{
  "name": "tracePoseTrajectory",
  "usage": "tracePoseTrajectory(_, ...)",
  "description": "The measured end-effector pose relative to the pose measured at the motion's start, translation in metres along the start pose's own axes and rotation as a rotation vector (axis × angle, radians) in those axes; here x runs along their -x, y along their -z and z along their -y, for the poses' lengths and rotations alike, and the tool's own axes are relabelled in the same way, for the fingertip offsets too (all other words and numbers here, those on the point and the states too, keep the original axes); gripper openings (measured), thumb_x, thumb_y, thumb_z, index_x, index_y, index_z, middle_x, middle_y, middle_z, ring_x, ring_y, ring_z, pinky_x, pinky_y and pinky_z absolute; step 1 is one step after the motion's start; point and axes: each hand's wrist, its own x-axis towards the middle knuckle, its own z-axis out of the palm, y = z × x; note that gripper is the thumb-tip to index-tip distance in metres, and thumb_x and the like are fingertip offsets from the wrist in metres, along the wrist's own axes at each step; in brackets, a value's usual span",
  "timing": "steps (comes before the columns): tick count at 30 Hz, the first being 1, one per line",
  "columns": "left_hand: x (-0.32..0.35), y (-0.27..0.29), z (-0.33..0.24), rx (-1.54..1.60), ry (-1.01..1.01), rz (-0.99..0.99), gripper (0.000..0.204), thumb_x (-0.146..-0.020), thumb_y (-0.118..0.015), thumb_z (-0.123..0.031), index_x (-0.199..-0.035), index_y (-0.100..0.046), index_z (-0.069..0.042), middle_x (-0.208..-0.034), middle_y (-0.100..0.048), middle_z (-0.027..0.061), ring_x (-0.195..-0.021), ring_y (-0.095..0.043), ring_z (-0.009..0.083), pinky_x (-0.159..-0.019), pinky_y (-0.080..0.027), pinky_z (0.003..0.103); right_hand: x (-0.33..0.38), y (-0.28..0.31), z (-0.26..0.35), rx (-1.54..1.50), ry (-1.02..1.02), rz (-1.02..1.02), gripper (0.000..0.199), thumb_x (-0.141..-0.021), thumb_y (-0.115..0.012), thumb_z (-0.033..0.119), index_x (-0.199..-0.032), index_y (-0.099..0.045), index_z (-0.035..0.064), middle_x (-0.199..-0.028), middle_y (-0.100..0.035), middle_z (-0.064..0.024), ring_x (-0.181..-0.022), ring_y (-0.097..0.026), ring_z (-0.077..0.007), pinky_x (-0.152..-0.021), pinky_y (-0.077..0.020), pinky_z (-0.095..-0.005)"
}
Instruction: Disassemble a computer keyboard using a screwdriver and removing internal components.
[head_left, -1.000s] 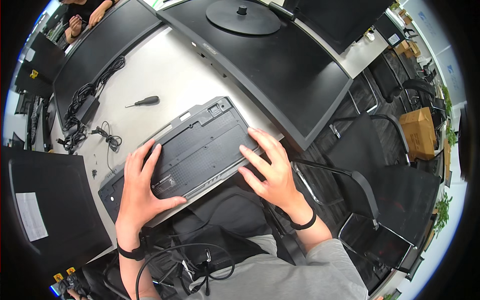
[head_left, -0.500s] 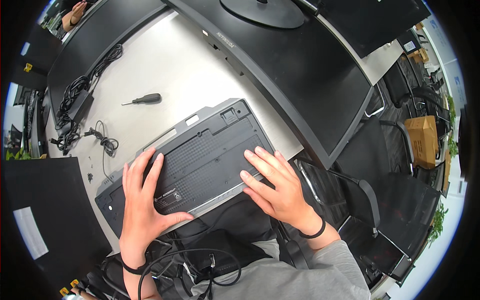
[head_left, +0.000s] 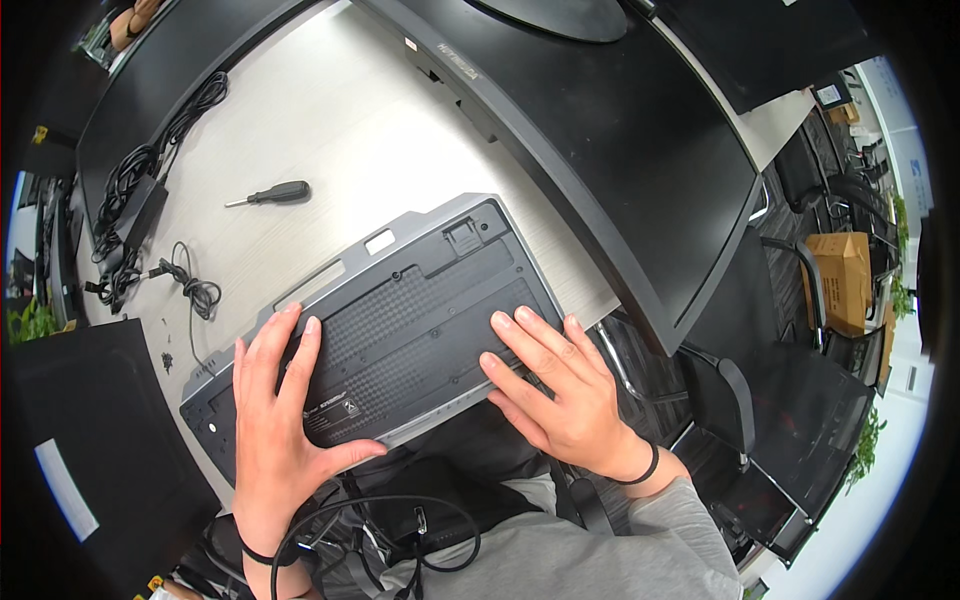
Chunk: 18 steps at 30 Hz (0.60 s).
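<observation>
A dark grey keyboard (head_left: 410, 330) lies underside up along the near edge of the table, slanting up to the right. My left hand (head_left: 280, 410) rests open over its left part, fingertips on the underside and far edge, thumb along the near edge. On its right end lies my right hand (head_left: 560, 395), open, with the fingers spread flat. A screwdriver (head_left: 275, 193) with a black handle lies on the table beyond the keyboard. Several tiny dark screws (head_left: 167, 360) are scattered left of it. A thin black cable (head_left: 200, 295), bundled in a loop, runs toward the keyboard's far left edge.
A large black monitor (head_left: 600, 180) lies on the right of the white table (head_left: 290, 130). Tangled power cords with an adapter (head_left: 140, 212) are at the left. Black chairs (head_left: 790, 430) and a cardboard box (head_left: 840, 283) stand at the right. A black cable loops across my lap.
The view has shifted slightly, so the table items appear a little further left. Both hands stay on the keyboard with nearly the same pose.
</observation>
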Motion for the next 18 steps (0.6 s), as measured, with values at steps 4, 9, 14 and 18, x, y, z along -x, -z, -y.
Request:
tracePoseTrajectory(4,0.003,0.003,-0.001,0.014,0.005,0.020,0.136,-0.055,-0.096,-0.070,-0.166,-0.053,-0.006,-0.175,-0.045,0.0165,-0.162,-0.043,0.0421,-0.132,-0.026,0.071,-0.003,0.001,0.007,0.041,0.007,-0.009,0.047,-0.093,-0.087,0.021,-0.139,-0.077,0.0128,-0.159,-0.067,-0.0141,-0.147,-0.064,-0.0345,-0.119,-0.0498,-0.0577)
tracePoseTrajectory(9,0.008,-0.005,-0.002,-0.104,-0.007,0.018,0.132,-0.069,-0.088,-0.077,-0.172,-0.044,-0.007,-0.180,-0.037,0.0172,-0.168,-0.032,0.0402,-0.136,-0.019,0.067,-0.003,-0.001,0.006,0.031,0.017,-0.021,0.048,-0.095,-0.086,0.025,-0.139,-0.075,0.0111,-0.160,-0.065,-0.0146,-0.147,-0.063,-0.0357,-0.120,-0.0499,-0.0588)
tracePoseTrajectory(14,0.014,-0.018,-0.004,-0.165,-0.015,-0.043,0.122,-0.084,-0.079,-0.077,-0.174,-0.040,-0.004,-0.182,-0.035,0.0175,-0.170,-0.027,0.0407,-0.137,-0.016,0.064,0.000,-0.003,0.007,0.029,0.001,-0.034,0.048,-0.093,-0.088,0.025,-0.138,-0.078,0.0133,-0.158,-0.066,-0.0150,-0.149,-0.061,-0.0374,-0.122,-0.0454,-0.0642)
tracePoseTrajectory(18,0.019,-0.033,-0.011,-0.107,-0.043,-0.135,0.109,-0.093,-0.077,-0.066,-0.172,-0.040,-0.001,-0.182,-0.034,0.0181,-0.169,-0.028,0.0419,-0.137,-0.017,0.063,0.000,-0.001,0.008,0.063,0.024,-0.040,0.045,-0.097,-0.085,0.025,-0.139,-0.076,0.0129,-0.160,-0.065,-0.0134,-0.149,-0.062,-0.0347,-0.122,-0.0475,-0.0601)
